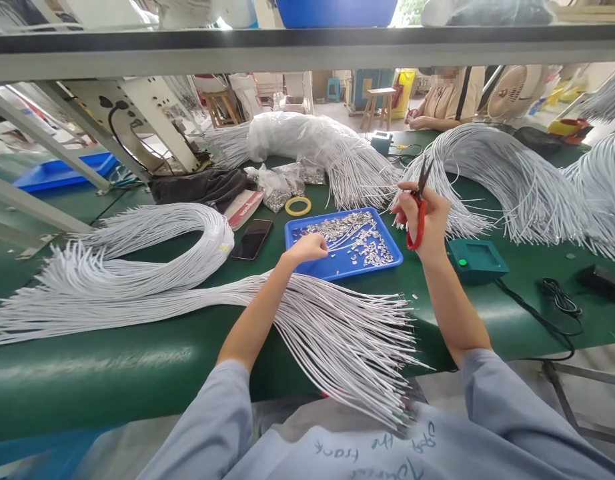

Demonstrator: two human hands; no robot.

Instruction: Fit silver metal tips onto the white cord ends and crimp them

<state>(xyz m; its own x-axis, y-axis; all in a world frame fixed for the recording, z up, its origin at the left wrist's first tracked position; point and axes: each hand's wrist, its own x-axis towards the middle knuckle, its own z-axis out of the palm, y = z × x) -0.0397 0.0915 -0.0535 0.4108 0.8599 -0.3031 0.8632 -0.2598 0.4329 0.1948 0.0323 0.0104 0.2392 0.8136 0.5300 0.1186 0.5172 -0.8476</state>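
My left hand (307,249) is closed at the left part of a blue tray (332,272). A few white cables (345,241) run from its fingers across the small metal parts (375,250) lying in the tray. What sits inside the fist is hidden. Right of the tray, my right hand (430,217) is raised around a pair of scissors (416,230) with red handles, the dark blades pointing up. Under my left forearm a long bundle of white cables (337,320) lies along the table, its ends fanned out to the right.
A coiled cable bundle (187,260) and a phone (252,239) lie left. Behind the tray are yellow tape (298,206) and bagged metal parts (277,193). A green device (477,260) stands right. More cable bundles (512,180) line the back. A shelf (307,53) crosses above; a person (447,100) sits beyond.
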